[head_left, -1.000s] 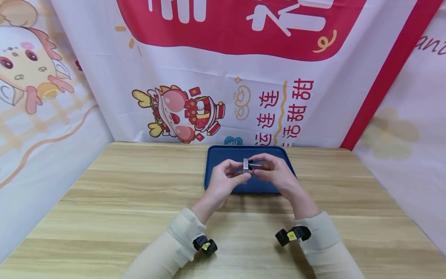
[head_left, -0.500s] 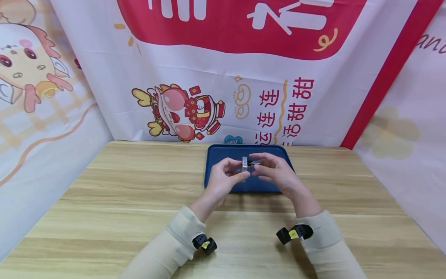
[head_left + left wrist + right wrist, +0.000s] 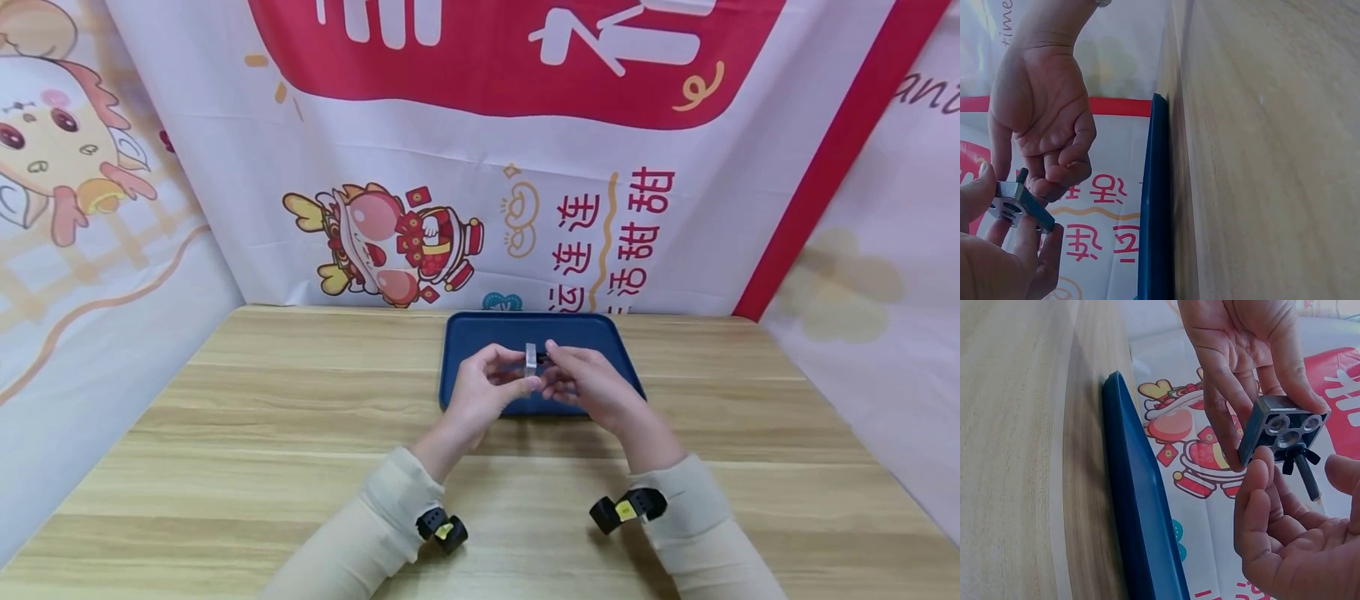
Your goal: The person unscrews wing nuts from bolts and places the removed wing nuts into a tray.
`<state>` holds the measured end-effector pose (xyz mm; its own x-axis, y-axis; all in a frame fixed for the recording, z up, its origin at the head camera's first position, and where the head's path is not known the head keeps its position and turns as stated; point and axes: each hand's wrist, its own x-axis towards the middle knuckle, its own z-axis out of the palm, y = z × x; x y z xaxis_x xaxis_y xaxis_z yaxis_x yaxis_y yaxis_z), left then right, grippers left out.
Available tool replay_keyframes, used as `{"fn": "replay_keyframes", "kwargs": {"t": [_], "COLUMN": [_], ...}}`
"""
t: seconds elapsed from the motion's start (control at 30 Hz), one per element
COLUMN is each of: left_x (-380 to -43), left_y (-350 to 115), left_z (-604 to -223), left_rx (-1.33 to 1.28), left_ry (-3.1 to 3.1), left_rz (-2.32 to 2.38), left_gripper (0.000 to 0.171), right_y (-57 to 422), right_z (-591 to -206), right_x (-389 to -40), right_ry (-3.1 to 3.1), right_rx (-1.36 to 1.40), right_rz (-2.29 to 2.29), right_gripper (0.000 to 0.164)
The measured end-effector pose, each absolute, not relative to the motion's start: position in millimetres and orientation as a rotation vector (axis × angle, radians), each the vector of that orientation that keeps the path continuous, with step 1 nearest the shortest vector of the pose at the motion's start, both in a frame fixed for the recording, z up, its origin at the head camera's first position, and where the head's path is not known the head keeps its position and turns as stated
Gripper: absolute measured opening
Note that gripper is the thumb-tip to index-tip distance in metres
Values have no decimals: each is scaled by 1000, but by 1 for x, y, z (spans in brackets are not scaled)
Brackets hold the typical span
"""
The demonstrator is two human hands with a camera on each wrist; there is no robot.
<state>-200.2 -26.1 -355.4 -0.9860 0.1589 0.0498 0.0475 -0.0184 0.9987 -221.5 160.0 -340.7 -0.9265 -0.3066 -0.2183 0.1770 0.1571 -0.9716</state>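
A small square metal block [image 3: 1285, 430] with several round holes is gripped by its edges between the thumb and fingers of my left hand [image 3: 478, 387]. From its right face sticks a threaded bolt [image 3: 1307, 477], with a black wing nut [image 3: 1300, 455] run down close to the block. My right hand [image 3: 592, 385] is beside the bolt, its fingers bent loosely below and its thumb raised. In the right wrist view, the right thumb is apart from the bolt and the index fingertip is right at the block's lower corner. Both hands are above the blue tray.
The blue tray [image 3: 487, 327] lies at the back of the wooden table [image 3: 315, 400], against a printed cloth backdrop [image 3: 465, 142]. Cloth walls rise on the left and right. Each sleeve carries a black strapped wrist camera [image 3: 442, 528].
The right fingers have let go of the wing nut end and swung round; the right thumb has moved up and the fingers down. The left hand keeps the block in nearly the same spot.
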Motion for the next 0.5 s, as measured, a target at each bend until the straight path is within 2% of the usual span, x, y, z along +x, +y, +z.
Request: {"fn": "replay_keyframes", "kwargs": {"t": [0.17, 0.5], "left_x": [-201, -202], "left_y": [-26, -26], "left_z": [-356, -358], "left_rx": [254, 235], "left_ry": [2174, 2176], "left_rz": [2161, 2141], "left_gripper": [32, 31], "right_y": [159, 162], "right_z": [-339, -342], "right_x": [-222, -223], "right_ry": [2051, 2048], "right_rx": [-141, -187], "right_rz": [-1842, -1900], "right_gripper": [40, 34]}}
